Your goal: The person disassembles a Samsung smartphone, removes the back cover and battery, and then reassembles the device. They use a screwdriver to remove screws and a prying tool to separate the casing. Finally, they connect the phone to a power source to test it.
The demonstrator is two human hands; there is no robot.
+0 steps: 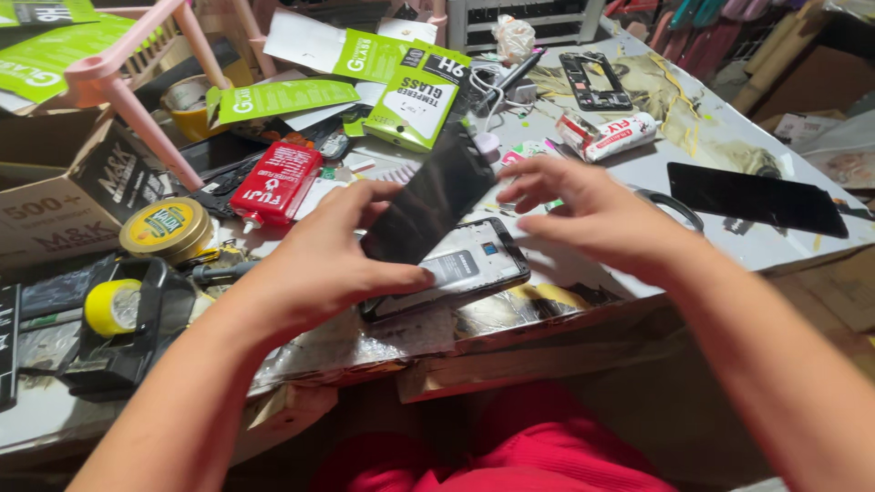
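Black glass forms the held part: one dark screen panel [430, 199], rectangular, tilted, with its long axis running from lower left to upper right and its upper end pointing away from the person toward the far tabletop [638, 164].

Left zone: one cardboard box [55, 196], one round yellow tin [166, 228], one roll of yellow tape [111, 306] seated in a black holder, and one red glue pack [276, 180].

Centre zone: the left hand [324, 260] grips the lower end of the screen panel, thumb along its near edge and fingers curled over the left edge. Directly below the panel lies one open phone body [465, 264], internal side up, flat on the tabletop, long axis roughly parallel to the panel. Behind it lie several green screen-protector boxes [415, 96]; at least three are visible.

Right zone: the right hand [592, 214] is spread wide, fingers extended toward the upper end of the panel; whether the fingertips touch the panel cannot be determined. Beyond it lie one white glue tube [609, 137] with red print and one empty black phone frame [592, 80]. Near the right edge, one further black glass panel [756, 198] lies flat, long axis left to right, well apart from the hands.
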